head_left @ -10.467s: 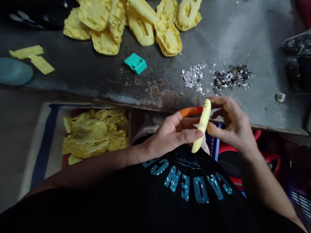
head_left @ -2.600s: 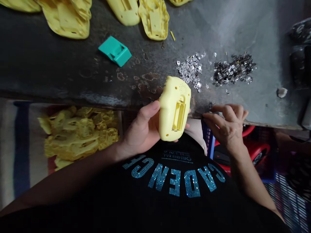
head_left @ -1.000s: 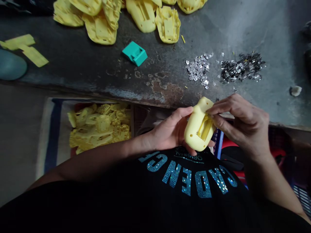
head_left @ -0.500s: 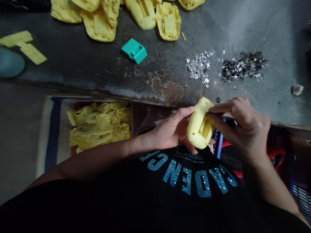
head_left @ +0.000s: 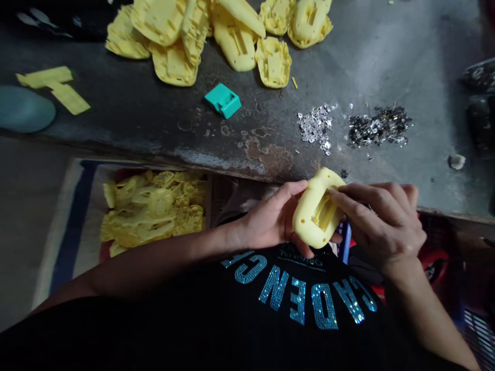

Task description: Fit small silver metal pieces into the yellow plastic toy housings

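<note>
The yellow plastic shell (head_left: 315, 211) sits in front of the person's body, just below the near edge of the metal table (head_left: 348, 62), with its long axis tilted from lower left up to upper right and its recessed slot facing up. The left hand (head_left: 273, 224) cups it from the left, thumb over the top edge and fingers curled underneath, closed firmly around it. The right hand (head_left: 381, 224) comes in from the right, fingertips (head_left: 335, 195) pinched together and pressed at the slot (whether a small piece sits between them cannot be told). On the table lie two small heaps, a pile of bright metal bits (head_left: 316, 126) and a darker pile (head_left: 377, 126), both just beyond the hands, with a teal block (head_left: 223, 100) and a heap of yellow shells (head_left: 216, 36) farther off. A bin of yellow parts (head_left: 150, 211) stands to the lower left. Nothing lies between the hands and the shell.
</note>
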{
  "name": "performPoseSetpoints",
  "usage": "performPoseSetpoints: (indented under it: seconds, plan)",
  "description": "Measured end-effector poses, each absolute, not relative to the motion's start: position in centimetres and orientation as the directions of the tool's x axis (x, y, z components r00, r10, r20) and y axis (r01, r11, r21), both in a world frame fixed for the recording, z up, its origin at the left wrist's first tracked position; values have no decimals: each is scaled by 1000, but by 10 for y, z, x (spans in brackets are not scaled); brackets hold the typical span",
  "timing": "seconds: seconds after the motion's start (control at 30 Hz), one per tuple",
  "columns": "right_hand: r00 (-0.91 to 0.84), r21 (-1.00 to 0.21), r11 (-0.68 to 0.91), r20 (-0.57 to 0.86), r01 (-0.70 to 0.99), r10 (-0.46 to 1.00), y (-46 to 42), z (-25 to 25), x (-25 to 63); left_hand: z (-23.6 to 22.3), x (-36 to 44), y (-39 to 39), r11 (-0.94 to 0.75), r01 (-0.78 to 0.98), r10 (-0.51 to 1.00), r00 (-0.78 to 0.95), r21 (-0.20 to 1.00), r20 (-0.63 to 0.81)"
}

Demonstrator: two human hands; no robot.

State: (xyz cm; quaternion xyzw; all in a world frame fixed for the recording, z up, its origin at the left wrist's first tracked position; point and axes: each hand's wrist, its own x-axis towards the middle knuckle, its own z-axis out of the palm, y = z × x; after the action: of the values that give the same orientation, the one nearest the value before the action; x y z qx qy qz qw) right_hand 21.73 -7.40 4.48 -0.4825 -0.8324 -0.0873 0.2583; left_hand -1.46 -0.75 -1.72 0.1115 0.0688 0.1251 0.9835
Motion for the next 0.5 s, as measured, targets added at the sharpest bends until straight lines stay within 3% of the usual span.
performPoseSetpoints:
  seconds: [0.37, 0.5]
  plan:
    - [-465, -42, 567, 526, 823, 713, -74, 47, 216, -21, -16, -12, 934, -213, 249, 964, 288, -93]
    - [-460, -76, 581, 533, 810, 710, -72, 50, 214, -20, -17, -14, 930, -219, 261, 959, 294, -113]
